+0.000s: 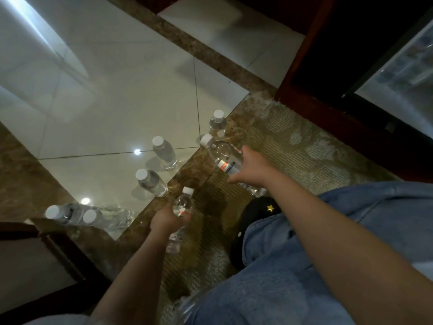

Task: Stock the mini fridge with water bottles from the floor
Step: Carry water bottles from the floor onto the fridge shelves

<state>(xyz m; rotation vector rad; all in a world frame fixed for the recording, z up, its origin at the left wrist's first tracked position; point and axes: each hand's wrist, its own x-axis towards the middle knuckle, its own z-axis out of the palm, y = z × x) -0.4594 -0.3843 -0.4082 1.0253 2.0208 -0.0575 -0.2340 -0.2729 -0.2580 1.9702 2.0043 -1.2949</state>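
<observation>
**Head view.** The left hand point(166, 220) was clamped round the middle of a first bottle point(183, 204). The white cap pointed away from the wrist, clear water showed inside, and the bottle was held over the brown floor border point(199, 174). The right hand point(251, 170) gripped a second bottle point(222, 152) at its labelled middle, thumb and fingers curled round it. This bottle was tilted with its cap away from the palm, and it too held clear water.

Just beyond the right hand's bottle stood a third bottle point(218, 123), capped and apart from the fingers. Beyond the left hand, on the pale tiles point(112, 102), stood a fourth bottle point(164, 152) and a fifth bottle point(151, 182), both full. A pair of bottles point(89, 215) sat side by side, well out to the left of the left hand.

The mini fridge point(398, 78) lay far to the right of the right hand. Its contents behind the glass door were too blurred to tell. Under the right forearm were denim jeans point(293, 277) and a dark shoe point(257, 214) with a yellow star.
</observation>
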